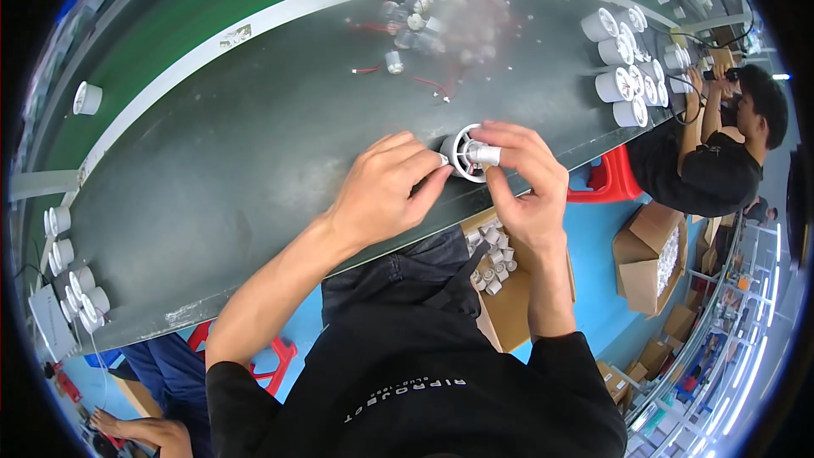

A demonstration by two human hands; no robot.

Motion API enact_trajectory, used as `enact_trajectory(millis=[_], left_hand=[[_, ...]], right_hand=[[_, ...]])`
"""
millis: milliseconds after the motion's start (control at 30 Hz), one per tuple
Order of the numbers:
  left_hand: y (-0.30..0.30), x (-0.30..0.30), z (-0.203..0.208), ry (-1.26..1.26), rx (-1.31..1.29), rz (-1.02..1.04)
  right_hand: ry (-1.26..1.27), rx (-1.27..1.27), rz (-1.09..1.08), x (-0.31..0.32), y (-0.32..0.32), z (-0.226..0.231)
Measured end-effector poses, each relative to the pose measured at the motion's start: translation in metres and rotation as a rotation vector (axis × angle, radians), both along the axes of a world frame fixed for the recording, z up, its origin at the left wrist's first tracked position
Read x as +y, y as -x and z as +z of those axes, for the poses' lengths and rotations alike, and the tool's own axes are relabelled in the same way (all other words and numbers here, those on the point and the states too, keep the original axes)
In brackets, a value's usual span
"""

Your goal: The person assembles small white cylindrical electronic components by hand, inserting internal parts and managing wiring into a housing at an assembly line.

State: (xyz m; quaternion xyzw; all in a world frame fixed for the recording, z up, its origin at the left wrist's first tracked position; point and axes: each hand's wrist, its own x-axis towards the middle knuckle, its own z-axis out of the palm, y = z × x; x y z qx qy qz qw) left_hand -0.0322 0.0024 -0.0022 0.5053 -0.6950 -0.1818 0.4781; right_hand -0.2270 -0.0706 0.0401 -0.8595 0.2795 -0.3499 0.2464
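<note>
A white round plastic housing [454,147] with a spoked ring lies tilted on the dark green bench in front of me. My right hand [532,176] grips a short white cylindrical part [485,154] over the housing's opening, its fingers curled round the far side. On the other side my left hand [388,182] is closed, thumb and forefinger pinched beside the housing's rim. A small white bit shows at those fingertips, too small to name. Inside the housing, the contents are mostly hidden by my right hand and the cylinder.
Small motors with red wires [415,21] are heaped at the bench's far side, partly blurred. White housings [623,68] stand in a group at the right; more [85,297] sit at the left end. Below the edge, a cardboard box [530,314] holds small white parts. A co-worker [721,153] sits at the right.
</note>
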Motion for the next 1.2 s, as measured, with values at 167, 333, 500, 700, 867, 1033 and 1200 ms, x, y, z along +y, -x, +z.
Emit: enact_trajectory(millis=[167, 333, 500, 700, 867, 1033, 1200], left_hand=[[0.003, 0.003, -0.003, 0.007, 0.031, 0.081], [-0.001, 0.004, 0.001, -0.005, -0.021, 0.141], [0.006, 0.006, -0.004, -0.075, 0.076, 0.055], [0.007, 0.007, -0.005, -0.078, 0.119, 0.031], [0.005, 0.001, 0.003, 0.013, 0.095, 0.107], [0.008, 0.001, -0.001, -0.232, 0.348, 0.002], [0.006, 0.001, 0.002, -0.272, 0.269, -0.001]], right_hand=[[-0.011, 0.015, 0.029, -0.001, 0.003, 0.011], [0.045, 0.227, -0.021, -0.001, -0.002, 0.026], [0.051, 0.249, 0.083, -0.004, -0.003, 0.021], [-0.015, 0.171, 0.002, -0.001, -0.009, 0.014], [-0.072, 0.056, 0.055, 0.002, -0.017, 0.000], [-0.096, -0.046, -0.241, 0.010, -0.021, -0.007], [-0.250, -0.131, -0.295, 0.005, -0.010, 0.003]])
